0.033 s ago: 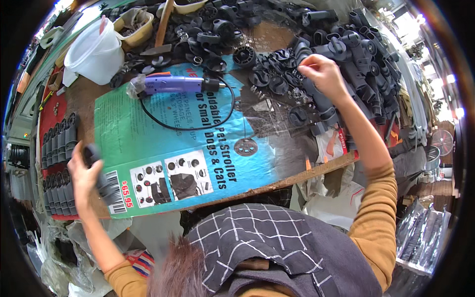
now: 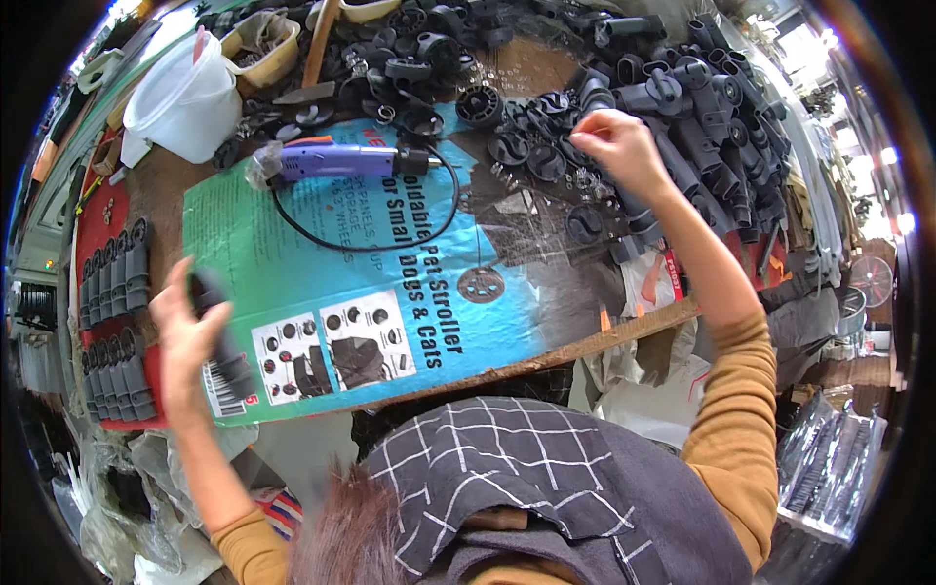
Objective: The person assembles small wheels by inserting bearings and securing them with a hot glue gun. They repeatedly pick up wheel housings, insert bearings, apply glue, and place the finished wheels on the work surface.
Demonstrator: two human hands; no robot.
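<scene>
At the left of the bench, my left hand grips a dark grey plastic tubular part, blurred by motion, over the corner of a printed green-and-blue cardboard sheet. Just left of it, similar grey parts stand side by side in an upper row and a lower row. My right hand hovers by a heap of small round black caps, fingers pinched together; anything between them is too small to make out. A purple electric screwdriver with a black cord lies across the cardboard.
A big pile of grey tubular parts covers the right side. Black wheel-like pieces are heaped at the back. A white bucket and a yellowish tub stand at the back left. The bench's wooden edge runs along the front.
My left hand has shifted slightly right with the grey tubular part, farther over the cardboard. My right hand has moved slightly left, fingers still pinched.
</scene>
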